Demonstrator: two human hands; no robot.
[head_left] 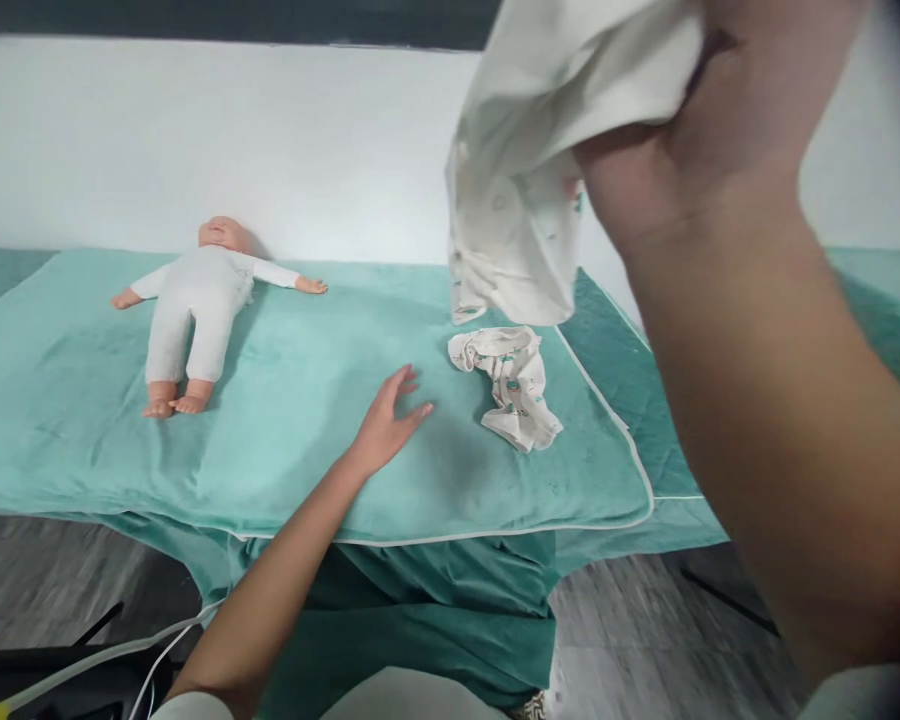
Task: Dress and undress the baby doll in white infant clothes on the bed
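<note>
Head: garment [517, 210] aloft, long axis downward.

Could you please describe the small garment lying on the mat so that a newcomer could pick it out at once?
On the light green mat, look to the right of the doll, past the open left hand. There lies a crumpled white garment with small green and dark prints. Unlike the pale cloth raised in the right hand, it rests on the mat.
</note>
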